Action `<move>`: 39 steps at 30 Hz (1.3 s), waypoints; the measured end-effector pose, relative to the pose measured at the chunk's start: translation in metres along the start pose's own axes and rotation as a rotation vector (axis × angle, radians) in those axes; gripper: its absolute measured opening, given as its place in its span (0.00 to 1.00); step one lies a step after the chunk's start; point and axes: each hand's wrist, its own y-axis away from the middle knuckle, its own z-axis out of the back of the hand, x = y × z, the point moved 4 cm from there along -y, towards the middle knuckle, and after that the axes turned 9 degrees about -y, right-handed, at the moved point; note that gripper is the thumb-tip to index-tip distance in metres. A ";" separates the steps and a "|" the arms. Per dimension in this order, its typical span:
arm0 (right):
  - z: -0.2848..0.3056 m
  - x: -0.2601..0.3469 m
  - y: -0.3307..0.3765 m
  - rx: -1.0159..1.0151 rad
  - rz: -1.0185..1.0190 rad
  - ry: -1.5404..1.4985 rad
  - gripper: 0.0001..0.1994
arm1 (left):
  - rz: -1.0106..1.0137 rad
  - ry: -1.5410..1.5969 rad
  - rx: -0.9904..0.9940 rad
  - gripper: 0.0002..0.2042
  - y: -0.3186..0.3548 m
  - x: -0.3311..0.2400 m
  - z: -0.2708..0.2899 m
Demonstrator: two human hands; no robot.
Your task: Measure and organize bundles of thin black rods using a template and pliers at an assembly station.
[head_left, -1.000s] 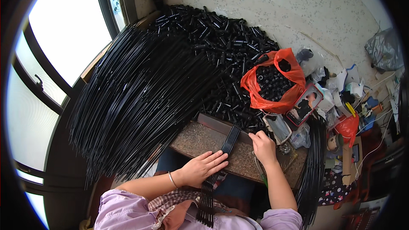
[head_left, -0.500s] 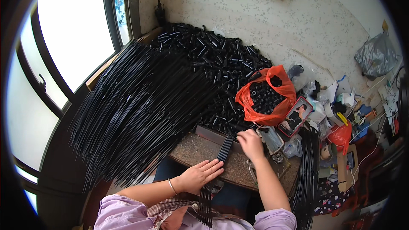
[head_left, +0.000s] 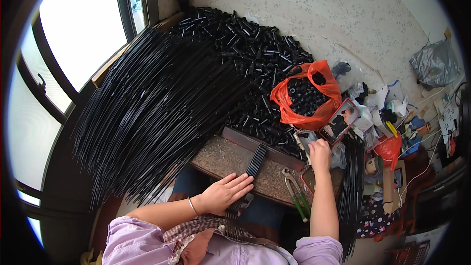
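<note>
My left hand (head_left: pixel 227 192) lies flat with straight fingers on a row of thin black rods (head_left: pixel 257 159). The rods lie side by side on a brown speckled tabletop (head_left: pixel 218 159), their far ends against a dark metal bar (head_left: pixel 240 140). Their near ends hang past the front edge toward my lap. My right hand (head_left: pixel 320 154) is over a small clear tray (head_left: pixel 306 140) right of the bar, fingertips bent together. What they hold, if anything, is hidden. Pliers with green handles (head_left: pixel 298 200) rest at the front edge, left of my right forearm.
A big sheaf of black rods (head_left: pixel 157 113) fans out on the left. Black tubular parts (head_left: pixel 245 39) are heaped behind. At the right stand a red plastic bag (head_left: pixel 327 72) of black parts, a phone (head_left: pixel 343 118), assorted clutter and another rod bundle (head_left: pixel 349 191).
My right hand has moved right, from the rods' far ends to the small tray. The pliers now show fully. My left hand stays on the rods; the view has shifted slightly.
</note>
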 end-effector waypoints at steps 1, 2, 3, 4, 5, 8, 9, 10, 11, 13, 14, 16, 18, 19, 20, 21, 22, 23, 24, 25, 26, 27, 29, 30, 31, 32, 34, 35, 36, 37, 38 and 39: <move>0.001 0.003 -0.003 -0.013 -0.007 -0.016 0.02 | 0.005 0.005 0.007 0.38 -0.002 0.001 -0.002; 0.001 0.006 -0.006 -0.028 -0.015 -0.032 0.03 | 0.003 0.021 -0.010 0.36 -0.005 0.002 -0.002; -0.002 0.011 -0.007 -0.026 -0.001 -0.064 0.04 | -0.003 0.038 -0.027 0.34 -0.008 0.003 -0.003; -0.006 0.015 -0.008 -0.024 0.013 -0.096 0.05 | -0.003 0.041 -0.019 0.34 -0.010 0.004 -0.004; -0.009 0.018 -0.012 -0.007 0.023 -0.034 0.08 | 0.001 0.057 -0.023 0.33 -0.013 0.006 -0.004; -0.012 -0.011 -0.019 0.084 -0.175 0.160 0.10 | 0.001 0.076 -0.009 0.34 -0.020 0.012 -0.009; -0.012 -0.023 -0.018 0.199 -0.250 0.156 0.09 | -0.008 0.063 0.006 0.34 -0.021 0.012 -0.009; -0.011 -0.030 -0.019 0.231 -0.254 0.012 0.07 | -0.009 0.065 0.009 0.34 -0.022 0.012 -0.009; -0.011 -0.032 -0.018 0.191 -0.228 0.008 0.06 | -0.003 0.079 0.017 0.35 -0.022 0.012 -0.009; -0.014 -0.035 -0.017 0.154 -0.210 0.004 0.05 | 0.000 0.096 0.028 0.35 -0.025 0.014 -0.009; -0.013 -0.034 -0.018 0.092 -0.154 -0.005 0.04 | 0.004 0.102 0.034 0.36 -0.026 0.016 -0.008; -0.015 -0.029 -0.021 0.032 -0.099 -0.018 0.03 | 0.011 0.107 0.044 0.36 -0.029 0.019 -0.010; -0.016 -0.013 -0.027 -0.052 0.021 -0.144 0.03 | 0.017 0.093 0.024 0.36 -0.031 0.022 -0.011; -0.021 -0.005 -0.030 -0.005 -0.079 -0.282 0.03 | 0.014 0.096 0.027 0.36 -0.032 0.022 -0.012; -0.030 0.002 -0.025 -0.002 0.007 -0.391 0.04 | 0.000 0.030 0.037 0.36 -0.033 0.022 -0.014; -0.043 0.011 -0.022 0.076 0.058 -0.414 0.04 | -0.006 -0.037 0.050 0.36 -0.032 0.023 -0.015; -0.051 0.018 -0.018 0.149 0.108 -0.428 0.04 | -0.009 -0.037 0.050 0.36 -0.034 0.023 -0.015; -0.057 0.021 -0.014 0.193 0.130 -0.362 0.05 | 0.000 0.019 0.035 0.36 -0.035 0.024 -0.015; -0.062 0.024 -0.011 0.237 0.153 -0.299 0.06 | 0.013 0.075 0.022 0.36 -0.034 0.024 -0.014; -0.061 0.024 -0.011 0.229 0.118 -0.287 0.06 | 0.015 0.075 0.023 0.36 -0.035 0.025 -0.014; -0.061 0.023 -0.011 0.230 0.119 -0.289 0.06 | 0.005 0.046 0.038 0.35 -0.035 0.025 -0.014; -0.060 0.020 -0.011 0.221 0.090 -0.298 0.06 | -0.006 0.017 0.053 0.35 -0.034 0.025 -0.014; -0.062 0.019 -0.011 0.206 0.061 -0.323 0.05 | 0.002 0.012 0.043 0.35 -0.032 0.025 -0.014; -0.063 0.020 -0.012 0.205 0.059 -0.321 0.05 | 0.004 0.009 0.031 0.35 -0.032 0.026 -0.014; -0.064 0.022 -0.013 0.215 0.056 -0.337 0.05 | 0.002 0.009 0.031 0.35 -0.031 0.026 -0.014; -0.065 0.023 -0.013 0.224 0.053 -0.353 0.05 | -0.001 0.034 0.032 0.35 -0.031 0.026 -0.015; -0.065 0.024 -0.012 0.216 0.071 -0.349 0.05 | 0.000 0.057 0.034 0.35 -0.031 0.025 -0.013; -0.064 0.022 -0.012 0.203 0.065 -0.373 0.05 | -0.005 0.058 0.044 0.35 -0.032 0.024 -0.012; -0.064 0.022 -0.012 0.192 0.061 -0.401 0.05 | -0.005 0.059 0.056 0.35 -0.032 0.024 -0.012; -0.063 0.023 -0.012 0.193 0.063 -0.403 0.05 | -0.002 0.058 0.057 0.35 -0.031 0.023 -0.012; -0.062 0.025 -0.013 0.201 0.047 -0.396 0.05 | -0.005 0.050 0.043 0.35 -0.030 0.023 -0.013; -0.059 0.025 -0.014 0.207 0.030 -0.384 0.05 | -0.012 0.041 0.025 0.35 -0.030 0.022 -0.012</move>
